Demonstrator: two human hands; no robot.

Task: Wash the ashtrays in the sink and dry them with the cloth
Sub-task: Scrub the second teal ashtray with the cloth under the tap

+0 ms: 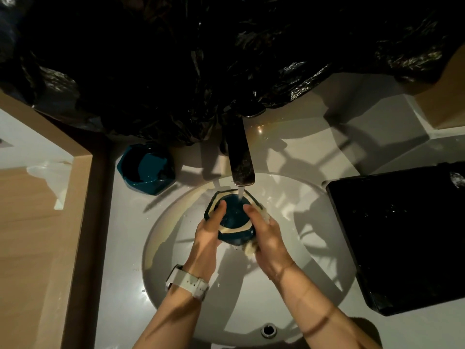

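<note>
Over the white sink (191, 308), a teal hexagonal ashtray (232, 220) with a cream rim sits cupped between both hands, right under the running tap (240, 157). The left hand (208, 229) grips its left side, thumb over the rim; the right hand (266, 233) clasps the right side together with a pale cloth (250, 249). A second teal ashtray (146, 168) rests on the counter, left of the tap.

I see a dim room: crumpled black plastic sheeting (176, 59) hangs behind the pale worktop (352, 117), with a wooden panel (83, 222) on the left.
</note>
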